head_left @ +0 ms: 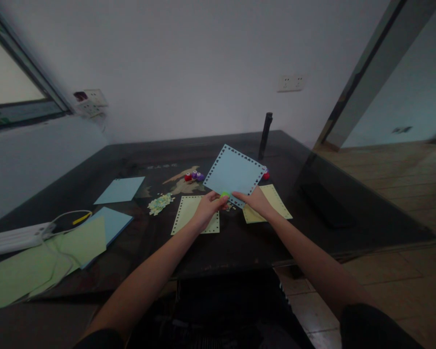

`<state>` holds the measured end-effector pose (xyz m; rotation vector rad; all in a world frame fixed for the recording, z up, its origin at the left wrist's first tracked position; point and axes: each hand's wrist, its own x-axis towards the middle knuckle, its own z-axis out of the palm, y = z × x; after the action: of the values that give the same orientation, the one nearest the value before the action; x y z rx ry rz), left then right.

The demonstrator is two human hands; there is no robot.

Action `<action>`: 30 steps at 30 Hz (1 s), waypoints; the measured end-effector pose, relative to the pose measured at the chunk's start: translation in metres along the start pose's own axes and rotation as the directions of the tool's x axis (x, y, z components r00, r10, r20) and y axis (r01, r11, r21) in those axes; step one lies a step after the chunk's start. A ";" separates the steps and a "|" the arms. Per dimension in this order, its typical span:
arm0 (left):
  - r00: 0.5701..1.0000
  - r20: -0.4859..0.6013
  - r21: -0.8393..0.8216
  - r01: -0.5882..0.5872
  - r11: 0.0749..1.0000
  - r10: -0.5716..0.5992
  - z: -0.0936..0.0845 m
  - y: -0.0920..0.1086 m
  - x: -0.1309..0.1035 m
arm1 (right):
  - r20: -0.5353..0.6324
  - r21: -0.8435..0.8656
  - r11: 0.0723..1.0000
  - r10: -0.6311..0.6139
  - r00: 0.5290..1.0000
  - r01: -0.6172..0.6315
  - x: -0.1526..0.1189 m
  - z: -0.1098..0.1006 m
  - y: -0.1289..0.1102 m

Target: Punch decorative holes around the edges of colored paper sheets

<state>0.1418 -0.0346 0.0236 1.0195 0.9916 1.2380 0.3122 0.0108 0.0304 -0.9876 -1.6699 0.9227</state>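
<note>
A light blue sheet of paper point(236, 169), lined with small punched holes along its edges, is tilted up above the table. My right hand point(257, 199) pinches its lower right edge, thumb on top. At the bottom corner, my left hand point(206, 209) is closed on a small green craft punch point(224, 195) set against the paper's edge. Below my hands lie a pale yellow punched sheet point(183, 213) on the left and another yellow punched sheet point(276, 203) on the right. Tiny paper cut-outs point(231, 207) are partly hidden beneath the blue sheet.
Red and purple punches with eyes point(194, 176) stand behind a pile of paper cut-outs point(160, 203). Blue paper point(120, 190), green sheets point(72, 242) and a white power strip point(18, 238) with a cable lie left. A black upright object point(265, 135) rises at the back; a dark flat object point(327, 206) lies right.
</note>
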 end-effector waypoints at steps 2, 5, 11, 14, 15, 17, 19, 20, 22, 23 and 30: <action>1.000 0.002 -0.009 -0.002 1.000 0.002 0.000 0.000 0.000 | 0.003 0.001 1.000 0.001 1.000 -0.001 0.000 0.000 0.001; 1.000 0.006 -0.021 -0.007 1.000 0.008 -0.001 -0.002 0.000 | -0.002 -0.006 1.000 -0.002 1.000 0.002 0.001 0.000 0.003; 1.000 0.005 -0.027 -0.005 1.000 0.006 0.000 -0.002 0.001 | -0.015 -0.005 1.000 0.009 1.000 -0.009 0.001 0.001 0.005; 1.000 0.005 -0.029 0.002 1.000 -0.001 0.000 -0.002 0.000 | -0.014 0.004 1.000 0.020 1.000 -0.020 0.001 0.001 0.006; 1.000 0.004 -0.027 0.004 1.000 -0.004 0.000 -0.002 0.000 | -0.012 0.004 1.000 0.019 1.000 -0.019 0.001 0.001 0.007; 1.000 0.004 -0.021 0.007 1.000 -0.007 0.000 -0.001 0.000 | -0.010 0.008 1.000 0.010 1.000 -0.010 0.001 0.001 0.009; 1.000 0.005 -0.014 0.007 1.000 -0.007 0.000 -0.001 -0.001 | -0.009 0.017 1.000 0.006 1.000 -0.005 0.001 0.001 0.009; 1.000 0.005 -0.013 0.007 1.000 -0.007 0.001 -0.001 -0.001 | -0.009 0.020 1.000 0.007 1.000 -0.007 0.001 0.001 0.009; 1.000 -0.003 -0.014 0.009 1.000 -0.009 0.001 0.000 -0.001 | -0.011 0.020 1.000 0.014 1.000 -0.014 0.001 0.001 0.009; 1.000 -0.009 -0.015 0.009 1.000 -0.009 0.002 0.000 -0.001 | -0.011 0.016 1.000 0.016 1.000 -0.016 0.001 0.001 0.008; 1.000 -0.013 0.022 0.013 1.000 -0.013 0.002 0.002 -0.002 | -0.008 -0.008 1.000 0.024 1.000 -0.024 -0.001 0.000 0.006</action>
<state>0.1427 -0.0365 0.0263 1.0217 1.0224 1.2266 0.3132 0.0122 0.0246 -1.0169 -1.6597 0.9277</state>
